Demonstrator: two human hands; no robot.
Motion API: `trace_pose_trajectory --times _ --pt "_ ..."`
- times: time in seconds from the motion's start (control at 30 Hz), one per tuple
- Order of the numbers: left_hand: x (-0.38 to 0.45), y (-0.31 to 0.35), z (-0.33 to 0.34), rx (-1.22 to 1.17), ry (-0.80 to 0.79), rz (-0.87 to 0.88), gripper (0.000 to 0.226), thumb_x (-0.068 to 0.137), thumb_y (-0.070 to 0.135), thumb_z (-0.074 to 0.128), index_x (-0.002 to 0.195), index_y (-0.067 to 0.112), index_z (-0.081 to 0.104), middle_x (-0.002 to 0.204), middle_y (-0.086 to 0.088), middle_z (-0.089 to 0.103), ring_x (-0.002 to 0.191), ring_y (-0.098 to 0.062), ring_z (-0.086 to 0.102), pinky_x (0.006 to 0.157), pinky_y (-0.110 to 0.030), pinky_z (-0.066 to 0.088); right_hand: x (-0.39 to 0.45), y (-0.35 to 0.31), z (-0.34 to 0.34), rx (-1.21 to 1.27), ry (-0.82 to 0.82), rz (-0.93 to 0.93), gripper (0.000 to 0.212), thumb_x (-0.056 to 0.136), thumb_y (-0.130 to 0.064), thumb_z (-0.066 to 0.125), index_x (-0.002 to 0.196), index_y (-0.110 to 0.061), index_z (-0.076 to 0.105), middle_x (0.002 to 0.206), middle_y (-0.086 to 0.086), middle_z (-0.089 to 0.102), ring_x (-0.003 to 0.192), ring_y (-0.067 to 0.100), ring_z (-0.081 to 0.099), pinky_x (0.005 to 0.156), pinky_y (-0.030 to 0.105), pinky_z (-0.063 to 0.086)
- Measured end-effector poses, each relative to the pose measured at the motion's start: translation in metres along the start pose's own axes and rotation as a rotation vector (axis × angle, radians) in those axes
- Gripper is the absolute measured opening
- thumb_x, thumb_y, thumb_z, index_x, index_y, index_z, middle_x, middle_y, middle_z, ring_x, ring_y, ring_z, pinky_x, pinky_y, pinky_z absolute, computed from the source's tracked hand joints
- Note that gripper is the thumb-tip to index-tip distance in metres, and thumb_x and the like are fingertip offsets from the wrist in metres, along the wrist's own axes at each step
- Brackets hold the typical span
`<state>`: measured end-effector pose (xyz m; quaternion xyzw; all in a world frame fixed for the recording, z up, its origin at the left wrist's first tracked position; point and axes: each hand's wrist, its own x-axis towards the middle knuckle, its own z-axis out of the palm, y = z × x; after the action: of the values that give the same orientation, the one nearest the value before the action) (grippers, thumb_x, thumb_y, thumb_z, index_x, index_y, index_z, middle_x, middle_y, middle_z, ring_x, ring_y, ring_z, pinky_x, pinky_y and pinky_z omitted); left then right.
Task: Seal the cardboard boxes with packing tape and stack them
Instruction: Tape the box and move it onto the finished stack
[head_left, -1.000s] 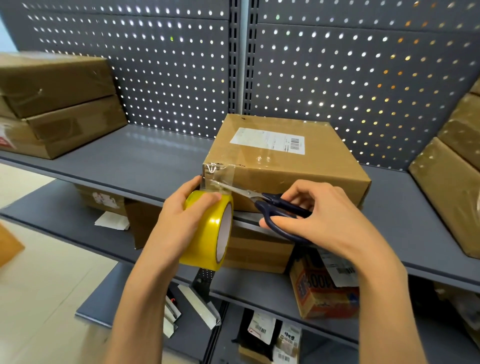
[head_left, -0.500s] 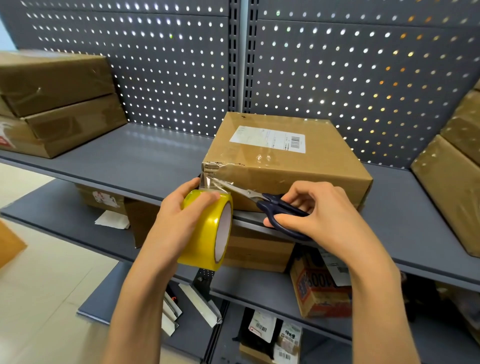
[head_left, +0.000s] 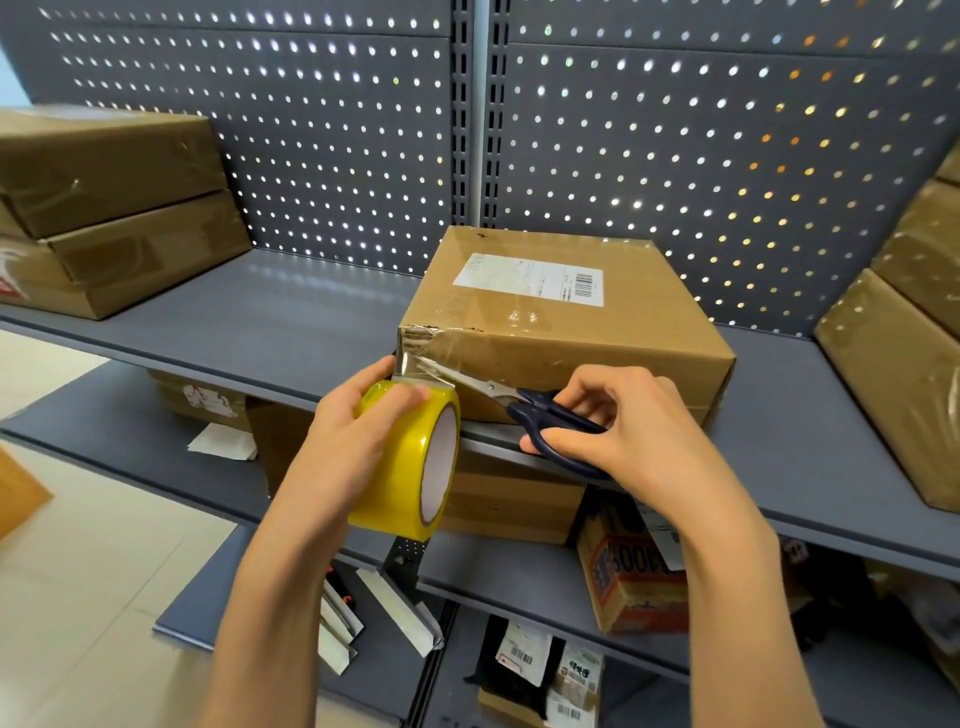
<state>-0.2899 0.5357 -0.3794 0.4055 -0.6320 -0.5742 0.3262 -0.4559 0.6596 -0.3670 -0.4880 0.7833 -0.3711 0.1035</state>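
Observation:
A brown cardboard box (head_left: 566, 322) with a white shipping label stands on the grey shelf (head_left: 291, 322). Clear tape runs from its front left corner down to a yellow tape roll (head_left: 410, 462). My left hand (head_left: 363, 431) grips that roll just below the corner. My right hand (head_left: 628, 431) holds dark-handled scissors (head_left: 519, 402), whose blades reach across the stretched tape strip between box and roll.
Two taped boxes (head_left: 109, 208) are stacked at the shelf's left end. More boxes (head_left: 904, 364) lean at the right. A perforated back panel rises behind. Lower shelves hold smaller cartons (head_left: 631, 587), packets and paper. Tiled floor lies at the lower left.
The scissor blades have closed somewhat on the tape strip. The roll and both hands stay almost in place; the view has shifted slightly.

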Motion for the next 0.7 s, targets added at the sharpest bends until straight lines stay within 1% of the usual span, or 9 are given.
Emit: trace_pose_trajectory --times 0.03,0.1,0.2,0.27,0.33,0.4,0.5,0.6,0.7 --pt "0.000 0.000 0.000 0.002 -0.006 -0.003 0.040 0.091 0.031 0.058 0.129 0.037 0.052 0.114 0.008 0.056 0.096 -0.012 0.054 0.082 -0.035 0.044 0.000 0.001 0.000 -0.018 -0.014 0.006 0.022 0.069 -0.029 0.084 0.077 -0.019 0.066 0.070 -0.003 0.068 0.064 0.005 0.058 0.052 0.014 0.043" --pt "-0.001 -0.001 0.000 -0.009 -0.034 -0.008 0.035 0.090 0.029 0.059 0.121 0.045 0.053 0.108 0.013 0.057 0.096 -0.011 0.055 0.086 -0.037 0.044 -0.002 0.003 0.003 -0.032 -0.032 0.024 0.021 0.070 -0.027 0.083 0.078 -0.018 0.067 0.072 -0.001 0.069 0.067 0.010 0.061 0.056 0.019 0.045" --pt "-0.002 -0.002 0.000 -0.031 -0.050 -0.006 0.032 0.090 0.027 0.059 0.113 0.048 0.052 0.099 0.021 0.055 0.091 -0.007 0.055 0.080 -0.034 0.045 -0.006 0.006 0.005 0.006 -0.015 0.029 0.023 0.068 -0.029 0.085 0.078 -0.019 0.067 0.071 -0.003 0.069 0.067 0.010 0.062 0.056 0.017 0.045" --pt "-0.004 -0.004 0.001 -0.031 -0.053 -0.013 0.035 0.089 0.028 0.061 0.118 0.046 0.052 0.101 0.018 0.056 0.093 -0.010 0.055 0.080 -0.035 0.044 -0.010 0.007 0.005 0.016 -0.008 0.029 0.023 0.068 -0.029 0.085 0.079 -0.020 0.067 0.072 -0.004 0.069 0.067 0.007 0.062 0.057 0.017 0.046" --pt "-0.006 -0.006 0.002 -0.010 -0.056 -0.024 0.043 0.087 0.031 0.063 0.128 0.041 0.051 0.111 0.009 0.056 0.098 -0.017 0.055 0.084 -0.037 0.043 -0.014 0.006 0.001 0.013 0.000 0.029 0.023 0.068 -0.029 0.085 0.080 -0.020 0.067 0.074 -0.005 0.069 0.069 0.007 0.063 0.057 0.018 0.048" --pt "-0.011 -0.004 0.004 -0.005 -0.069 -0.030 0.059 0.074 0.039 0.074 0.129 0.041 0.050 0.116 0.006 0.055 0.099 -0.017 0.055 0.085 -0.038 0.044 -0.020 0.006 -0.004 0.029 0.009 0.027 0.023 0.067 -0.029 0.086 0.080 -0.021 0.068 0.074 -0.006 0.069 0.069 0.006 0.063 0.057 0.017 0.049" --pt "-0.018 0.003 0.005 -0.010 -0.077 -0.008 0.055 0.058 0.048 0.062 0.112 0.047 0.055 0.111 0.011 0.058 0.095 -0.015 0.058 0.079 -0.037 0.048 -0.029 0.004 -0.014 0.074 0.030 0.023 0.024 0.064 -0.029 0.086 0.078 -0.021 0.068 0.069 -0.011 0.069 0.066 -0.001 0.061 0.055 0.010 0.045" --pt "-0.025 0.007 0.006 -0.028 -0.065 0.041 0.062 0.057 0.049 0.061 0.119 0.042 0.056 0.109 0.010 0.060 0.092 -0.015 0.061 0.071 -0.033 0.049 -0.037 -0.002 -0.024 0.130 0.073 0.005 0.026 0.059 -0.032 0.085 0.076 -0.022 0.069 0.069 -0.015 0.069 0.065 -0.001 0.061 0.056 0.008 0.044" --pt "-0.033 0.014 0.010 -0.057 -0.060 0.095 0.060 0.059 0.049 0.061 0.118 0.045 0.056 0.105 0.013 0.061 0.089 -0.012 0.062 0.065 -0.029 0.046 -0.043 -0.006 -0.033 0.151 0.120 -0.015 0.027 0.056 -0.034 0.084 0.076 -0.022 0.070 0.071 -0.018 0.069 0.065 -0.001 0.062 0.057 0.008 0.044"
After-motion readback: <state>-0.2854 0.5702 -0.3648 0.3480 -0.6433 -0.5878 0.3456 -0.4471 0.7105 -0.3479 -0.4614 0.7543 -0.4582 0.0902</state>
